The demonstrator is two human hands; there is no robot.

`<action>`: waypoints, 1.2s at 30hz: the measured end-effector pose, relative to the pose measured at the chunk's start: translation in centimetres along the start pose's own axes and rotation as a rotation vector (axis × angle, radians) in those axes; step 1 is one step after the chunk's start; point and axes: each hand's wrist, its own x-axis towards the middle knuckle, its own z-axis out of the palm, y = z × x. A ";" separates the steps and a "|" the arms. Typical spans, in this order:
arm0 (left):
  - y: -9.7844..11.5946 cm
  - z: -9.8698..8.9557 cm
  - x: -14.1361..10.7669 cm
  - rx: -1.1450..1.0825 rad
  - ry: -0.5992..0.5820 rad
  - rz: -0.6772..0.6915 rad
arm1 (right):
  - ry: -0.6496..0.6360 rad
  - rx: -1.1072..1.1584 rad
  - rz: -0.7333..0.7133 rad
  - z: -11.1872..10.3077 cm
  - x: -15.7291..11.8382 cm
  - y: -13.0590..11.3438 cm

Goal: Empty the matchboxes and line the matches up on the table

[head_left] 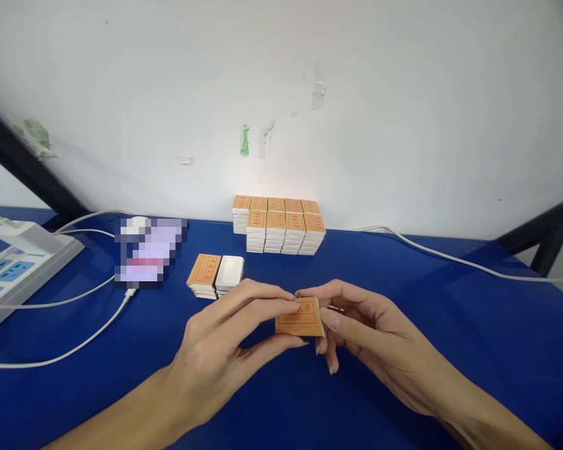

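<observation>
An orange matchbox [301,324] with red printed characters is between my two hands, above the blue table. My left hand [225,340] grips it from the left, fingers across its top and thumb along its near edge. The thumb of my right hand [370,325] touches its right end, with other fingers curled behind and below. Whether a white tray is inside the box is hidden. Just beyond my left hand sits a stack of orange matchbox sleeves [204,272], right beside a stack of white inner trays [229,274].
Stacked matchboxes [284,231] stand in two rows near the white wall [403,112]. To the left are a pixelated phone-like object [152,250], a white power strip [9,275] and several white cables [89,287]. Another white cable [431,253] runs along the right back of the blue table [450,312].
</observation>
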 end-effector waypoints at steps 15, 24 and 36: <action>0.5 0.6 -0.2 -0.274 -0.083 -0.260 | 0.042 0.022 -0.029 0.8 0.0 -0.5; 1.8 0.4 0.4 -0.799 -0.078 -0.554 | 0.246 -0.233 -0.233 0.2 -0.7 0.1; 1.7 0.3 0.7 -0.684 0.097 -0.556 | 0.283 -0.416 -0.325 0.8 -0.8 -0.1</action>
